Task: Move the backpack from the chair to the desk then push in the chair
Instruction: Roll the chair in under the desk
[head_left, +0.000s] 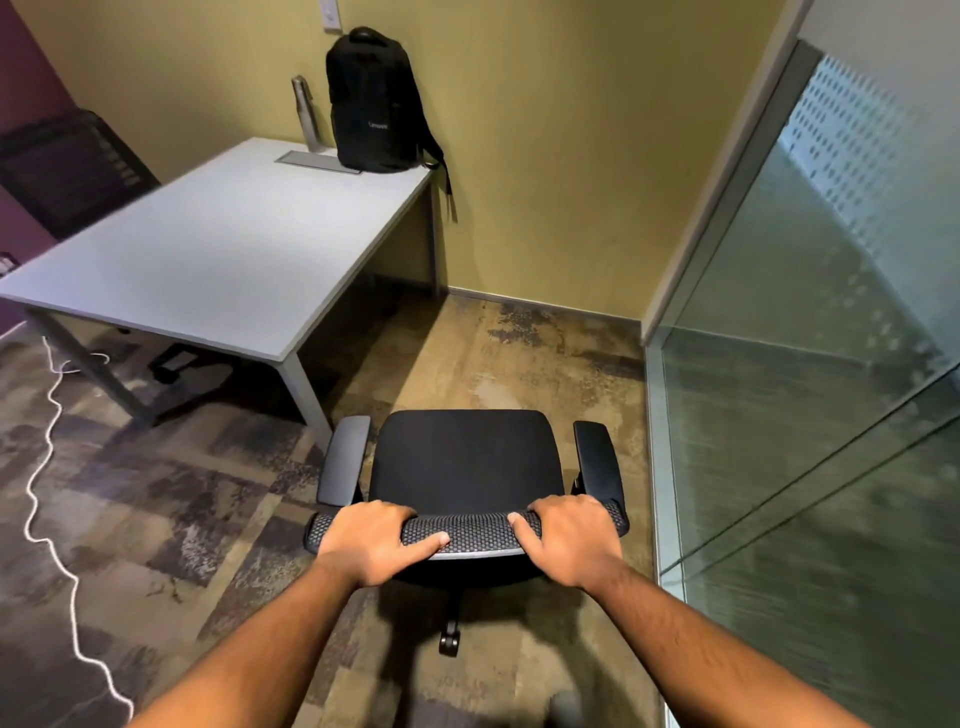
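A black backpack (375, 104) stands upright on the far right corner of the white desk (218, 244), leaning against the yellow wall, with a strap hanging over the desk's edge. The black office chair (465, 457) stands on the carpet to the right of the desk's near corner, its seat bare and facing the wall. My left hand (375, 540) grips the left part of the mesh backrest top. My right hand (563, 538) grips the right part of the same backrest top.
A glass partition (810, 364) runs close along the chair's right side. A second black chair (72, 171) sits at the desk's far left. A white cable (49, 467) snakes over the carpet on the left. A metal bottle (306, 111) stands beside the backpack.
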